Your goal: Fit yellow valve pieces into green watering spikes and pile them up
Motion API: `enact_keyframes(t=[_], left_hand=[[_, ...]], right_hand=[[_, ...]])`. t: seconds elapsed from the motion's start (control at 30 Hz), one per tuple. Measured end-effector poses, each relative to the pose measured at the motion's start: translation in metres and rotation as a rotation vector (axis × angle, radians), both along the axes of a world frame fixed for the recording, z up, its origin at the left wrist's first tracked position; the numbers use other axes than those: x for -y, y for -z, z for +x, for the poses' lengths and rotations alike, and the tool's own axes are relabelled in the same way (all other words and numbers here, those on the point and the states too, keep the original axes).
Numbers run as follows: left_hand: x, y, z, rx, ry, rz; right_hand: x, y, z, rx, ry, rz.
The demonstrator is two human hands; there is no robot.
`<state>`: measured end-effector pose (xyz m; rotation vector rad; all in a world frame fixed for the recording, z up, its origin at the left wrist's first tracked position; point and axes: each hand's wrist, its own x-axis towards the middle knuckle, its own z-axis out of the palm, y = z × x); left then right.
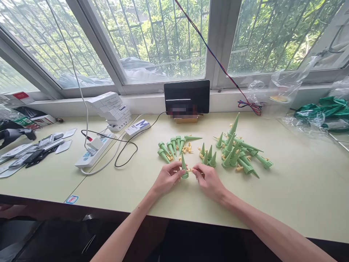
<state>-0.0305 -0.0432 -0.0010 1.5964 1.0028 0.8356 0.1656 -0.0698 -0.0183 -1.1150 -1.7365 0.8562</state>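
My left hand (169, 177) is closed around a green plastic spike (183, 165), which stands point up near the table's front. To its right, my right hand (207, 179) pinches a small yellow plastic valve (190, 170) at the spike's side; whether the two are joined is too small to tell. Behind my left hand lie several green spikes (170, 146) with loose yellow valves (187, 148) beside them. Just beyond my right hand a few spikes (209, 154) stand point up. Farther right is a larger pile of green spikes (234, 151), some upright, some lying down.
A dark-screened tablet (187, 96) leans at the window on a small stand. To the left are a power strip (94, 149), a black cable (125, 148), a white box (137, 127) and stacked white boxes (111, 109). Plastic bags (321, 112) lie at the right.
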Motion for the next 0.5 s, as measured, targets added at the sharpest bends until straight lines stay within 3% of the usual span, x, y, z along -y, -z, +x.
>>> enact_keyframes(t=[0.5], left_hand=[[-0.0003, -0.0013, 0.0031, 0.041, 0.02, 0.062]], right_hand=[[0.0004, -0.0017, -0.0003, 0.068, 0.001, 0.014]])
